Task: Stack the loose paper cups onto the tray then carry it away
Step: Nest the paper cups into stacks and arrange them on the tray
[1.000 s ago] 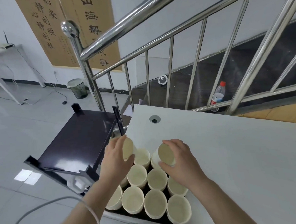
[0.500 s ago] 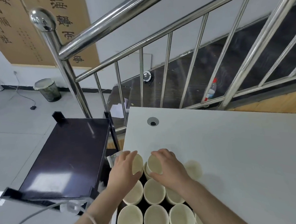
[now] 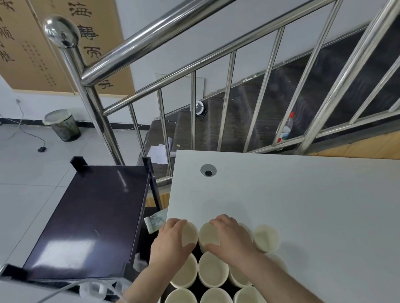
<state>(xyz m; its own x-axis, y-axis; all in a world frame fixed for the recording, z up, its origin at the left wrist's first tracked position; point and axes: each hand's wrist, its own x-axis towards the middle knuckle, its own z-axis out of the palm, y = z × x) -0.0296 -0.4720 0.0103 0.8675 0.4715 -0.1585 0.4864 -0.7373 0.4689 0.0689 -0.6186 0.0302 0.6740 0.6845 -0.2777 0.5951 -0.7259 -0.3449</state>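
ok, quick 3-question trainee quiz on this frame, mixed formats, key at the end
1. True or false: the left hand and the right hand each grip a paper cup.
2. Multiple choice: what stands to the left of the white table? A) a dark cart B) a red stool C) a green cabinet
3. Fill in: the plastic bottle behind the railing has a ___ cap.

Key: 1 true; 2 A; 3 red

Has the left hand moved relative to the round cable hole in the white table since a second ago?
Cannot tell. The camera shifted; left hand grips a paper cup about as far below the cable hole as before.
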